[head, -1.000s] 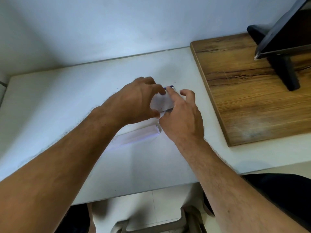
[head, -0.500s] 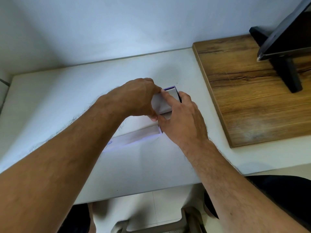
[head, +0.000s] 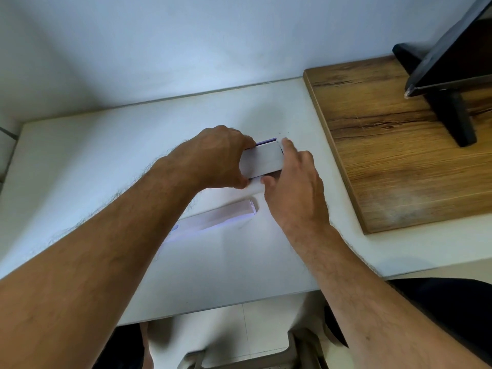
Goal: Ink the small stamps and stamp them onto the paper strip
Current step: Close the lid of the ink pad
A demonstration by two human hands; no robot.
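From the head view, both hands grip a small flat rectangular box point(head: 262, 161), matte pale grey with a thin violet edge showing at its far side: the left hand point(head: 221, 158) pinches its left end, the right hand point(head: 292, 179) its right end. It sits on the smooth white bench point(head: 80, 161). Just nearer lies the pale paper strip point(head: 213, 218), long and narrow. No lettering is readable. A grained wooden board point(head: 394, 155) lies well apart to the right.

White table point(head: 106, 169) lies bare leftward; wooden board point(head: 399, 155) and black stand point(head: 452, 113) block the right.
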